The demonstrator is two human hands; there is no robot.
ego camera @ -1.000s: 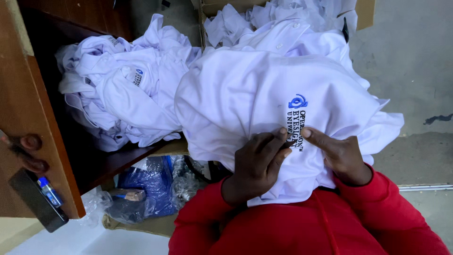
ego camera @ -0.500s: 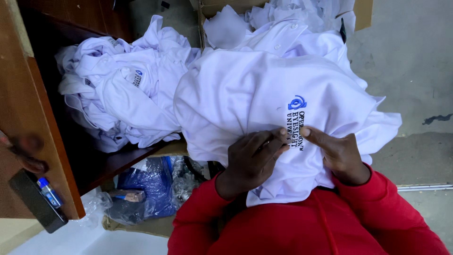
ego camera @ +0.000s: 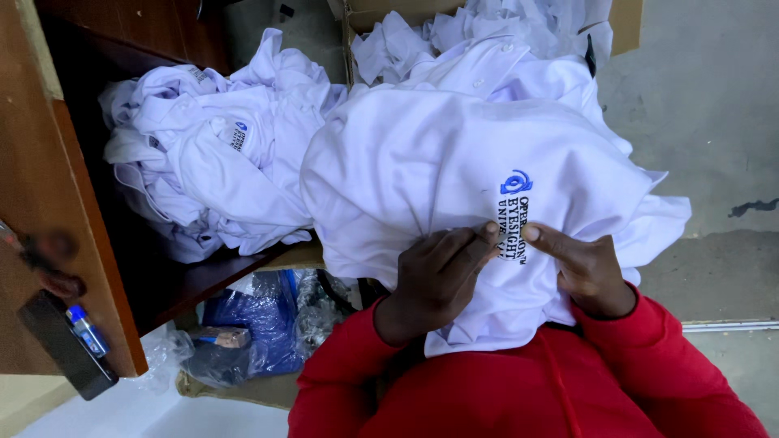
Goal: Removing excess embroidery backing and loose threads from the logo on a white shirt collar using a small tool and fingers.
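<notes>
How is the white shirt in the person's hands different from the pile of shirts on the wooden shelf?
The held white shirt is pulled smooth and spread over the person's lap, pinched by the left hand and right hand. The shelf pile lies crumpled and untouched. The held shirt's blue emblem looks large and close; the pile's looks small. Both are white with a blue emblem.

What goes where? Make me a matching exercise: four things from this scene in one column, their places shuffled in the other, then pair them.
1. shirt
2. shirt pile
3. box
4. blue bag

a. under the shelf
b. top edge, holding more white shirts
c. on the wooden shelf
d. under the left hand and right hand

Pairs: 1-d, 2-c, 3-b, 4-a
</notes>
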